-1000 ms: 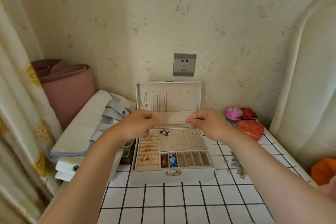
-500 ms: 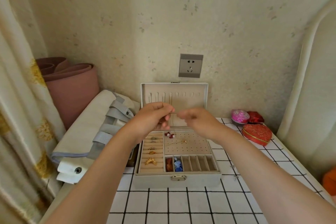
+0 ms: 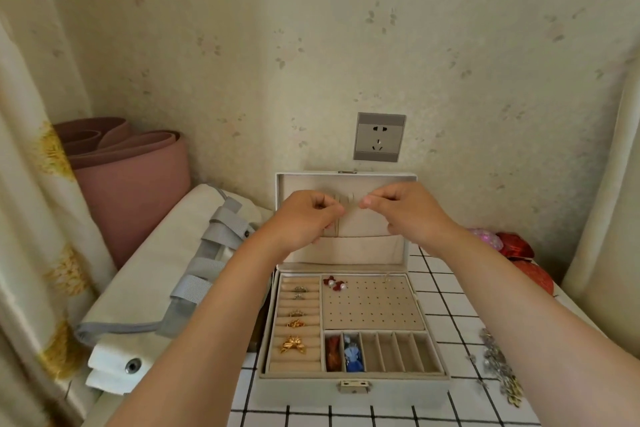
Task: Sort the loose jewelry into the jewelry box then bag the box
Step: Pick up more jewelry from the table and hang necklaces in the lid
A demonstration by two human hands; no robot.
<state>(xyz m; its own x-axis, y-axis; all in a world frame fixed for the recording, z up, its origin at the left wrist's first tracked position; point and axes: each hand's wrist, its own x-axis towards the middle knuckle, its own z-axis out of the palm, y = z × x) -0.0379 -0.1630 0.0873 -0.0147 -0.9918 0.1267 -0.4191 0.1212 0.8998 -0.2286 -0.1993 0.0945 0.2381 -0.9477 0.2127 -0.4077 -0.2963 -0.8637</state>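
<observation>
left hand [image 3: 304, 222], right hand [image 3: 412, 215] up at 12 o'clock | fingertips pinched, nearly meeting, before open jewelry box [image 3: 294, 392] lid [image 3: 346, 250] | held item: cannot tell

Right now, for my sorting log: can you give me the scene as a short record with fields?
Box: open, lid upright
Left hand: in front of the lid, fingertips pinched; held thing too fine to see
Right hand: same, beside it
Ring rolls: rings, gold bow
Earrings: back left of dotted pad
Slots: two left filled, four empty
Table: silver jewelry loose, right of box
</observation>
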